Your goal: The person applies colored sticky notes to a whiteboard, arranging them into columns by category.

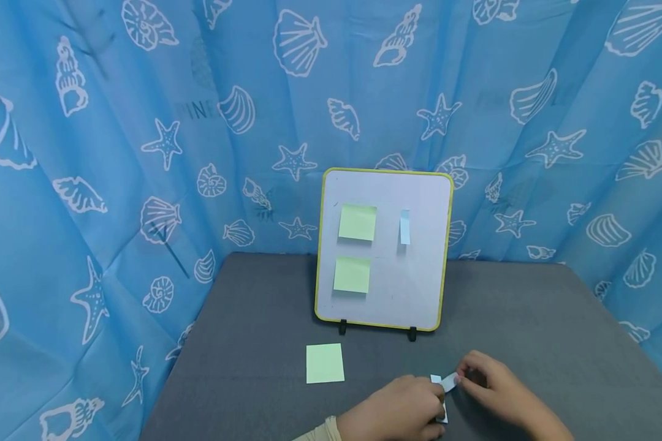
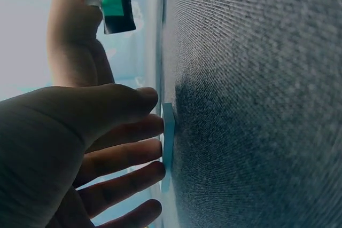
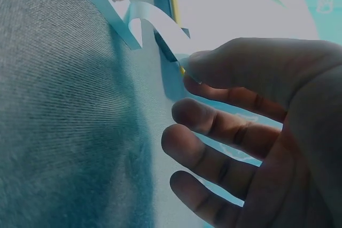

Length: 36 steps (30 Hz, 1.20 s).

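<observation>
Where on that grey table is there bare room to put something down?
The table is bare right of the whiteboard, and left of it beyond the green note pad. The near edge is crowded: the left hand and right hand work a blue strip there.
</observation>
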Tool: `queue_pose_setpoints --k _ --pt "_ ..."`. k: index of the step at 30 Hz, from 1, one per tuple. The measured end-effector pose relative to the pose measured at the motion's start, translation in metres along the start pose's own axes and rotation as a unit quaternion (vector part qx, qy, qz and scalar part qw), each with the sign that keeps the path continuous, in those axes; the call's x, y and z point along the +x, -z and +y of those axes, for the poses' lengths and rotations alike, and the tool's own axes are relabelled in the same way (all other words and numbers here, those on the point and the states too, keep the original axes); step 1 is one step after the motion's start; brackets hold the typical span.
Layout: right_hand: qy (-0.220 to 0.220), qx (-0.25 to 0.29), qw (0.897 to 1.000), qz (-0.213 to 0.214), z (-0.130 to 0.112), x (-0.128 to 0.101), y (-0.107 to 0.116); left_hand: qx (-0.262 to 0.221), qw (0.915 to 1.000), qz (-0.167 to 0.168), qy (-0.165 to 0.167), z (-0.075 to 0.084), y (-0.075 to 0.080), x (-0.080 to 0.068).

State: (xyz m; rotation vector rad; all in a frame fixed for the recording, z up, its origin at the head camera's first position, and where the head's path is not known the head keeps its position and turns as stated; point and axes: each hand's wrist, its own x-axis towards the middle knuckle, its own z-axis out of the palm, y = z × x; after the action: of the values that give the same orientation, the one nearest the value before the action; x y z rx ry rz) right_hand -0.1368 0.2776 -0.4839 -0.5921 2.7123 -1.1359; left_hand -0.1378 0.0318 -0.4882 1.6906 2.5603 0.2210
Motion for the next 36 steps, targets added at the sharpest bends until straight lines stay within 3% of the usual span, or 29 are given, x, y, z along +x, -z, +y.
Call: queue_pose_setpoints --k 17,27,36 --pt "-0.012 -0.017 1.0 0.019 -0.005 0.002 0.004 -0.022 0.9996 -0.016 0.003 -0.004 -0.001 0.001" --pt "-0.036 -0.015 0.999 -0.008 -0.008 0.007 0.012 -0.038 0.9991 -0.019 0.006 -0.004 -0.001 0.001" --pt "-0.024 -0.013 1.0 -0.008 -0.009 0.011 0.014 -0.055 0.9982 -0.022 0.01 -0.004 -0.001 0.001"
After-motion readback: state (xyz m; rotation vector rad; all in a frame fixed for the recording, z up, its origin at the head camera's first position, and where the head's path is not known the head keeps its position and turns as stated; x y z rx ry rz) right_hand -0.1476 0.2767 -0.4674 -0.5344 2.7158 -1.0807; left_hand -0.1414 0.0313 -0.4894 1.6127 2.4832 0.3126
